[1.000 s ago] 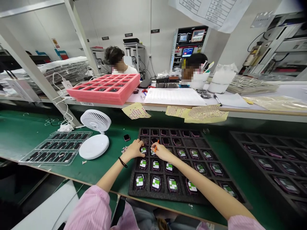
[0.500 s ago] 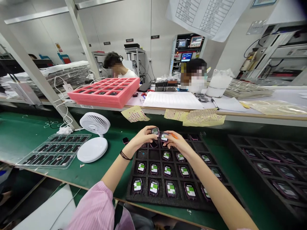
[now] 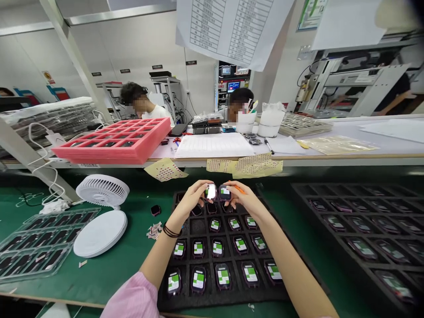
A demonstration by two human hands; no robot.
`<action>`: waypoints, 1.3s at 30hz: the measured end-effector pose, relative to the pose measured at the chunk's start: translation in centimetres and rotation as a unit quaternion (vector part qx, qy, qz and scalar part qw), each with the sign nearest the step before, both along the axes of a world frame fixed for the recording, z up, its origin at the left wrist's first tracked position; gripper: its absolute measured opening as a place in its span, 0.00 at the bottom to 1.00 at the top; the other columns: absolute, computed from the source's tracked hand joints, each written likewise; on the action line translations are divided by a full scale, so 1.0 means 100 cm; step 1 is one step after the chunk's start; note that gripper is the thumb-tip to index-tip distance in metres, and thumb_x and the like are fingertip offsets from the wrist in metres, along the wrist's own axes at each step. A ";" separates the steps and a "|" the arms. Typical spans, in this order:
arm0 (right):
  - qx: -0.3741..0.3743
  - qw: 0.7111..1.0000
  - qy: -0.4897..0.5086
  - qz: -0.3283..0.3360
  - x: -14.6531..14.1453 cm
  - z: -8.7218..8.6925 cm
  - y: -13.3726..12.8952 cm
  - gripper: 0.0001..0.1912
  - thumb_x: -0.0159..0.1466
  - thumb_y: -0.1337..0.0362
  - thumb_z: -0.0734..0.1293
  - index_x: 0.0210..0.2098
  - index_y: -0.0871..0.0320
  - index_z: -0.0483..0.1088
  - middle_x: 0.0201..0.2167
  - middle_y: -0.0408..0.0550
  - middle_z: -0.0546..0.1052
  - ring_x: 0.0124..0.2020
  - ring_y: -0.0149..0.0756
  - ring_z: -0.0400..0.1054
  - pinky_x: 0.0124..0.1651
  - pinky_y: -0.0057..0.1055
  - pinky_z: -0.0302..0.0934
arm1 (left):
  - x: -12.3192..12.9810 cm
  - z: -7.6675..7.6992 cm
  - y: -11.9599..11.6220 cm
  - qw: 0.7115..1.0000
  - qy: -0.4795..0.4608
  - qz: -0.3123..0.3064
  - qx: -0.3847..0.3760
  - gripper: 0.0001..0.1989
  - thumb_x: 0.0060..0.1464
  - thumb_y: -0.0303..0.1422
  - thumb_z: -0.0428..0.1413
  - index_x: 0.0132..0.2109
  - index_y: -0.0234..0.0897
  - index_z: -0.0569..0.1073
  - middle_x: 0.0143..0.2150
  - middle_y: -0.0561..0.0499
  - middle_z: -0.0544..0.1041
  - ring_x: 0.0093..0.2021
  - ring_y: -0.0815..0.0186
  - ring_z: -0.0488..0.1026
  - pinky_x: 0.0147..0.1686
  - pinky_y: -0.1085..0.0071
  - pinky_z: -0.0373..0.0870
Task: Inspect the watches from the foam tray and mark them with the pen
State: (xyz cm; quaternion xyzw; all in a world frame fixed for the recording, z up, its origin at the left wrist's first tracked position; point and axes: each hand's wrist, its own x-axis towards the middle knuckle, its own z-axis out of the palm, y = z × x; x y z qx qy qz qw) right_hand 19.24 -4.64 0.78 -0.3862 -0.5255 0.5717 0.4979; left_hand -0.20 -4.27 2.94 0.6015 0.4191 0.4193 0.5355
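My left hand (image 3: pixel 196 194) is closed on a watch (image 3: pixel 210 191) whose face shines bright white. Beside it, my right hand (image 3: pixel 243 196) grips a second watch (image 3: pixel 225 193) with a darker, partly lit screen; an orange stick-like item (image 3: pixel 237 187) shows between the fingers of that hand. Both watches are held up side by side, close together, over the far part of a black foam tray (image 3: pixel 195 304). Several watches with green and white screens sit in the tray's compartments, and a few dark-screened ones lie near my hands.
A white fan (image 3: pixel 101 234), a clear tray (image 3: pixel 39 247) of dark parts and a loose watch (image 3: pixel 155 210) are at the left. Another black tray (image 3: pixel 298 194) stands right. The shelf holds a pink foam tray (image 3: pixel 142 148). Two people sit behind it.
The view has turned right, so the shelf and trays appear further left. The left watch's face now looks bright white, and the right watch's looks darker. Both hands still hold the watches.
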 end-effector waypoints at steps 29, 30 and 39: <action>0.042 0.999 -0.013 0.003 -0.001 0.007 -0.008 0.17 0.58 0.54 0.68 0.41 0.59 0.68 0.28 0.44 0.73 0.22 0.32 0.72 0.19 0.25 0.58 | 0.002 -0.004 -0.002 0.998 0.025 -0.028 0.047 0.18 0.55 0.38 0.54 0.50 0.34 0.67 0.43 0.46 0.73 0.29 0.70 0.75 0.16 0.81 0.61; 0.040 0.999 -0.011 0.002 -0.001 0.007 -0.008 0.17 0.58 0.54 0.68 0.41 0.58 0.68 0.27 0.44 0.73 0.22 0.32 0.72 0.19 0.25 0.58 | 0.002 -0.004 -0.002 0.998 0.026 -0.029 0.051 0.17 0.55 0.38 0.54 0.50 0.34 0.67 0.44 0.45 0.73 0.29 0.70 0.75 0.16 0.81 0.61; 0.036 0.999 -0.007 0.000 -0.001 0.007 -0.008 0.17 0.57 0.53 0.69 0.41 0.58 0.68 0.26 0.43 0.72 0.21 0.33 0.72 0.19 0.26 0.58 | 0.001 0.001 -0.006 0.999 0.021 -0.015 0.033 0.17 0.58 0.40 0.51 0.51 0.36 0.69 0.41 0.47 0.75 0.29 0.69 0.75 0.18 0.81 0.63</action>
